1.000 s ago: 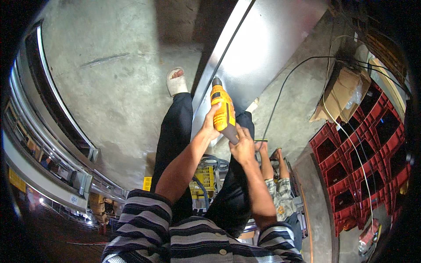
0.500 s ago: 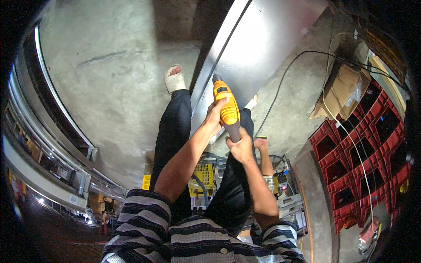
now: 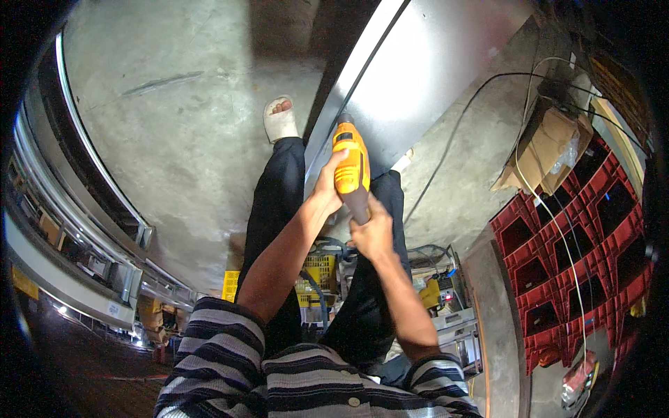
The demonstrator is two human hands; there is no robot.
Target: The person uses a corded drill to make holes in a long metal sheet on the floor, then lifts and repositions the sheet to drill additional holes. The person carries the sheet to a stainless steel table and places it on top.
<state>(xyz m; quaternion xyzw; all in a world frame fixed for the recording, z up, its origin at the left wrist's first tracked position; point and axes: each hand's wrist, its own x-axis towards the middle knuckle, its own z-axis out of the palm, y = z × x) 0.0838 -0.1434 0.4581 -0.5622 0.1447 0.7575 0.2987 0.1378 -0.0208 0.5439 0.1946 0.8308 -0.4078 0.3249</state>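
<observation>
the yellow drill (image 3: 353, 164) pointed away from the body over the shiny metal panel (image 3: 418, 63), its nose beside the dark line (image 3: 376, 56) near the panel's left edge; whether its tip touched could not be told. if the tool tilted or was pushed unevenly, it could have skated and scratched the metal. the left hand (image 3: 329, 184) was wrapped around the drill's body, and the right hand (image 3: 372, 232), slightly blurred, was curled round its dark handle. a black cable (image 3: 480, 87) crossed the concrete floor (image 3: 188, 146) rightward, perhaps a snag risk.
</observation>
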